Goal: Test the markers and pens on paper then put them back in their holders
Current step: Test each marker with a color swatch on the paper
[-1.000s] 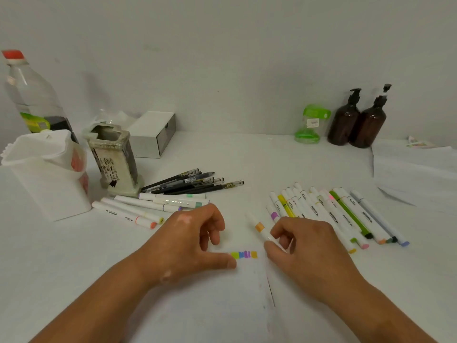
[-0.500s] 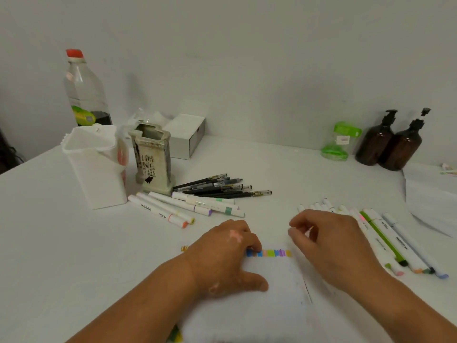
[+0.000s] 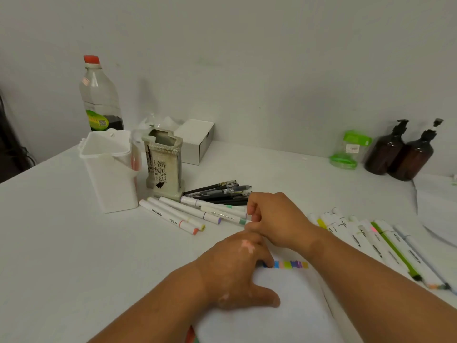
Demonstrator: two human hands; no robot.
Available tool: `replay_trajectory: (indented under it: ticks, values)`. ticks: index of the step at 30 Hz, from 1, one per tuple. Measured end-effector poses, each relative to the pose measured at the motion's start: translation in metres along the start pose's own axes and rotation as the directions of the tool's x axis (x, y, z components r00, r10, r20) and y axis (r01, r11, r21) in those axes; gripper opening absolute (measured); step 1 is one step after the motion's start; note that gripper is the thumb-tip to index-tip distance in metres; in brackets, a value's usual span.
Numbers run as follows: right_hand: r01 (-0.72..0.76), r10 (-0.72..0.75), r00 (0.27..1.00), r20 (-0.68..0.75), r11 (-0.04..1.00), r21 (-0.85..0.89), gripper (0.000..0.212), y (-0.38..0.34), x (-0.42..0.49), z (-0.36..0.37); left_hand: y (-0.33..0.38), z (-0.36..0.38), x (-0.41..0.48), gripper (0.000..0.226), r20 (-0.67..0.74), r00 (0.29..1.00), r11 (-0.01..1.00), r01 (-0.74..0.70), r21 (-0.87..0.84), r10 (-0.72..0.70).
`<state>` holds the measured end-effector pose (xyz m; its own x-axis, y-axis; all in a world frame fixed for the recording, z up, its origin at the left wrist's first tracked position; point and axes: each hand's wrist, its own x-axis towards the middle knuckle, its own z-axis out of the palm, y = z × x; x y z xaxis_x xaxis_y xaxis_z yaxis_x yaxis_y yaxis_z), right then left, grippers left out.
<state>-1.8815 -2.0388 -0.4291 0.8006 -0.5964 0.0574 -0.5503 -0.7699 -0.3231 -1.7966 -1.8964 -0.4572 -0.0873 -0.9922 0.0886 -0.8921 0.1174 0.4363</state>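
Up-left of the paper [image 3: 284, 310], a ceramic holder [image 3: 164, 164] is standing beside loose markers [image 3: 188, 214] and pens [image 3: 217, 190]; the left hand [image 3: 237, 276] is pressing flat on the paper, fingers spread, and the right hand [image 3: 277, 219] is curling at those markers' ends – grip impossible to tell

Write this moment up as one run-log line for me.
phase: testing markers | left hand: flat on paper | right hand: over markers beside ceramic holder, grip unclear | colour swatches: on paper
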Motion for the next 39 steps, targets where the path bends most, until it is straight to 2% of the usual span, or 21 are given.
replay_trajectory:
  ticks: [4,5,7,10,13,16,19,21,23,26,30,33,39]
  values:
    - [0.027,-0.026,1.000,-0.007,0.999,0.023,0.025,0.021,-0.031,-0.025,0.006,0.003,0.000,0.066,0.013,0.999,0.999,-0.029,-0.023,0.029]
    - [0.012,-0.011,1.000,-0.027,0.998,0.062,0.020,0.028,-0.042,-0.031,0.009,0.004,0.001,0.067,0.015,0.999,0.999,-0.040,-0.030,0.040]
    - [-0.044,0.063,0.996,-0.062,0.963,0.266,0.010,0.040,-0.065,-0.041,0.014,0.005,0.003,0.064,0.010,0.998,0.997,-0.059,-0.057,0.059]
    - [-0.113,0.192,0.980,-0.053,0.753,0.648,0.009,0.044,-0.098,-0.046,0.021,0.008,0.002,0.055,-0.028,0.998,0.992,-0.055,-0.114,0.052]
    - [-0.123,0.254,0.967,-0.033,0.575,0.809,0.017,0.038,-0.119,-0.039,0.025,0.008,0.000,0.038,-0.155,0.988,0.967,-0.023,-0.253,-0.017]
    - [-0.083,0.245,0.969,-0.036,0.457,0.885,0.009,0.031,-0.127,-0.030,0.030,0.006,0.000,0.031,-0.265,0.960,0.867,-0.054,-0.495,-0.092]
    - [-0.050,0.198,0.978,-0.058,0.498,0.866,0.007,0.026,-0.127,-0.023,0.033,0.005,0.001,0.022,-0.322,0.937,0.852,-0.055,-0.521,-0.137]
    - [-0.034,0.212,0.974,-0.075,0.470,0.882,0.013,0.027,-0.126,-0.023,0.028,0.005,0.001,0.014,-0.359,0.922,0.882,-0.047,-0.468,-0.142]
    - [-0.006,0.220,0.970,-0.099,0.434,0.901,0.012,0.031,-0.126,-0.024,0.023,0.003,0.000,0.014,-0.385,0.913,0.910,-0.042,-0.413,-0.132]
    - [0.032,0.194,0.971,-0.136,0.462,0.886,0.009,0.031,-0.127,-0.021,0.022,0.003,0.000,0.017,-0.321,0.944,0.930,-0.052,-0.364,-0.073]
    - [0.083,0.128,0.977,-0.172,0.513,0.854,0.009,0.023,-0.126,-0.009,0.028,0.005,0.004,0.024,-0.226,0.971,0.971,-0.121,-0.207,0.073]
    - [0.091,0.125,0.977,-0.171,0.482,0.872,0.014,0.021,-0.125,-0.003,0.026,0.002,0.004,0.037,-0.236,0.967,0.985,-0.129,-0.112,0.099]
    - [0.079,0.121,0.981,-0.152,0.465,0.881,0.017,0.022,-0.129,0.000,0.025,-0.002,0.002,0.036,-0.215,0.972,0.994,-0.106,-0.031,0.097]
